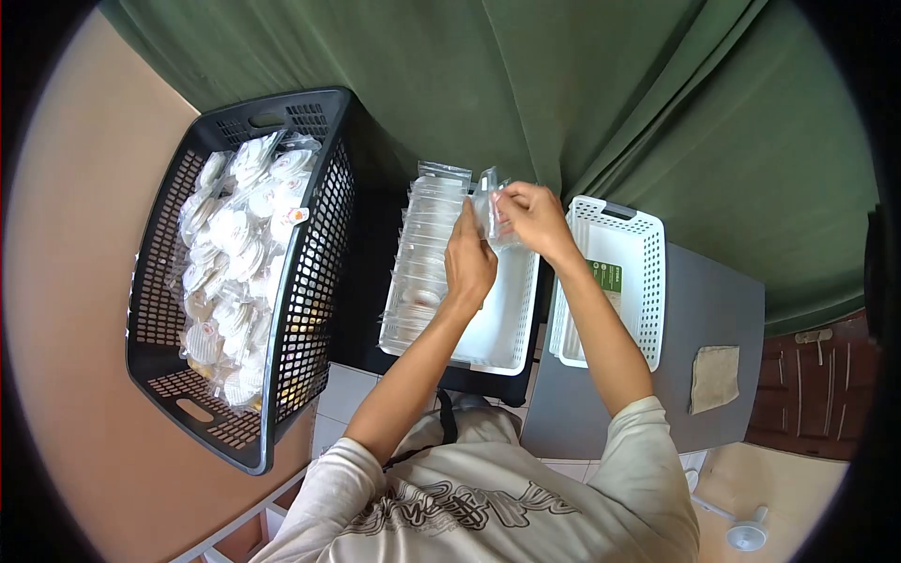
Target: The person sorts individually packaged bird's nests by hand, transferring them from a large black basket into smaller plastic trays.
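My left hand [469, 263] has its fingers closed around the near-left side of a clear plastic packet [487, 202]. My right hand [533, 222] pinches the same packet from the right; a bit of red shows by those fingertips. Both hands are above a white basket [507, 349]. Along the left half of that basket stands a row of clear plastic packets [422, 253], upright and close together, several with pale round contents. The packet's contents are partly hidden by my fingers.
A large black crate [272, 375] on the left holds many plastic packets of white round items [228, 230]. On the right, a second white basket [653, 272] stands on a grey table [582, 413] with a folded beige cloth [714, 378]. A green curtain [422, 75] hangs behind.
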Available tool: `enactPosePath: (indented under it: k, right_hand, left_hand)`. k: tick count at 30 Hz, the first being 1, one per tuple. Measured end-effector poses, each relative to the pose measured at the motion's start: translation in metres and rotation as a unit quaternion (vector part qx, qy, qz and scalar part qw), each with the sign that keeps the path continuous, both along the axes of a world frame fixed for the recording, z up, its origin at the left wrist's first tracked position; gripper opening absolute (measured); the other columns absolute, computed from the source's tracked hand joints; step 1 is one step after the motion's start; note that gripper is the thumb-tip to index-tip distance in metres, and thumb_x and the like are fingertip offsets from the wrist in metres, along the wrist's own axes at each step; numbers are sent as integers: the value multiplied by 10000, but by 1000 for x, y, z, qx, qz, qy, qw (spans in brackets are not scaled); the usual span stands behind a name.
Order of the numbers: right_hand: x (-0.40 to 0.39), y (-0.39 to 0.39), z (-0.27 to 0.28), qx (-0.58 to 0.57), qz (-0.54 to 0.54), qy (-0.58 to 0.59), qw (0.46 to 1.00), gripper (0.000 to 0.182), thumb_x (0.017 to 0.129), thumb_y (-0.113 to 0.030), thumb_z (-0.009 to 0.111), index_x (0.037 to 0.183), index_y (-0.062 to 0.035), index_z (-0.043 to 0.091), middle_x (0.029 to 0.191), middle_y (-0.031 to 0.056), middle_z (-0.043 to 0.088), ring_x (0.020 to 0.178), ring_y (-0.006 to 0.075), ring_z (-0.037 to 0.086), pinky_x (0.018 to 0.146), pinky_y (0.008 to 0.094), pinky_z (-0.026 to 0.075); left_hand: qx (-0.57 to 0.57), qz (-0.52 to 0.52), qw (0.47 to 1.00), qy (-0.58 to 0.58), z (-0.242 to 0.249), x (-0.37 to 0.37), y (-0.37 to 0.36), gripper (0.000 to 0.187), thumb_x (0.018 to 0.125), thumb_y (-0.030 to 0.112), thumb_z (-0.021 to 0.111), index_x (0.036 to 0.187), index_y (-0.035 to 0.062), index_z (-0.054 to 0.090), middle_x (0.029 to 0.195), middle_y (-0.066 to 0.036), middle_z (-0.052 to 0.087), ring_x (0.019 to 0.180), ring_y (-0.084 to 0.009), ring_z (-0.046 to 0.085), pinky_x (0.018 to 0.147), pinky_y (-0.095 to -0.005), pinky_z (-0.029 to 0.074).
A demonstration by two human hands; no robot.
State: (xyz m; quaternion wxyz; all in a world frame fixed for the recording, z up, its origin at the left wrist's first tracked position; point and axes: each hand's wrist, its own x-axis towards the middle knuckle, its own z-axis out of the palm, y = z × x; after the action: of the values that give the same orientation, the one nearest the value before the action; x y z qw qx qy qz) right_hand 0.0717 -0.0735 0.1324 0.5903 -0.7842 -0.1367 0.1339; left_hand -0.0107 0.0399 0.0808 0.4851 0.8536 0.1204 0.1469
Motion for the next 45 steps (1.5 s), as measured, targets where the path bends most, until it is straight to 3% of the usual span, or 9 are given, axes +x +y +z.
enactPosePath:
  k: [9,14,20,23,31,34,36,39,45]
  right_hand:
    - [12,-26,13,-60,-64,51,995,384,990,-342,664,1079,31,670,922,144,733,712,156,681,528,275,531]
    - [18,-8,-10,-61,-4,-2,998,440,870,-100,753,1248,30,569,893,162,744,677,190,719,486,334,554]
    - [38,12,-18,-84,-17,3,996,550,872,79,633,1373,-13,427,905,184,733,690,238,746,515,363,598]
    - [43,22,-21,-73,-12,7,997,475,878,79,611,1326,-8,479,900,193,728,653,244,743,511,366,609]
    - [48,45,-32,-176,-24,-85,980,164,880,-33,604,963,12,738,698,192,725,562,274,727,690,364,603]
    - [50,44,-23,-204,0,-83,975,179,890,-87,612,948,15,747,679,190,717,566,279,727,716,377,600]
    - [51,44,-21,-203,8,-79,976,192,896,-101,606,941,18,750,675,192,715,569,278,728,716,378,600]
    - [51,46,-12,-201,23,-67,977,215,907,-120,596,926,25,754,671,195,712,572,278,729,715,378,599]
    - [52,50,1,-209,57,-50,975,239,920,-139,587,960,26,755,662,200,706,568,275,728,705,372,594]
  left_hand:
    - [185,73,980,-31,-11,11,-19,613,823,-73,629,1417,-62,479,1302,-219,512,1106,-388,534,902,-466,509]
    - [173,61,983,-20,-23,13,-20,695,799,-74,662,1462,-28,460,1252,-206,508,1069,-378,537,893,-462,507]
    - [149,116,976,-112,-14,-21,-37,615,777,-21,703,1346,-58,471,1210,-232,509,1066,-377,535,916,-474,482]
    - [-145,74,982,94,-55,-25,-47,609,790,57,678,1335,-97,453,1281,-318,510,1243,-411,501,1080,-474,388]
    - [-159,157,969,105,-117,8,-50,825,821,74,654,1514,-131,255,1452,-342,382,1362,-459,411,1166,-456,321]
    - [-103,215,970,51,-174,32,-42,742,817,51,629,1475,-106,324,1320,-331,518,1234,-466,527,1110,-471,384]
    - [-224,148,956,122,-209,46,-30,741,855,37,587,1528,-15,280,1028,-179,628,783,-277,714,641,-371,580]
    - [-383,144,902,137,-135,34,-30,644,864,18,564,1467,44,340,897,-109,621,541,-179,651,420,-294,476]
    - [-446,140,872,144,-122,36,-30,502,834,35,572,1307,52,406,908,-121,611,567,-216,658,502,-346,522]
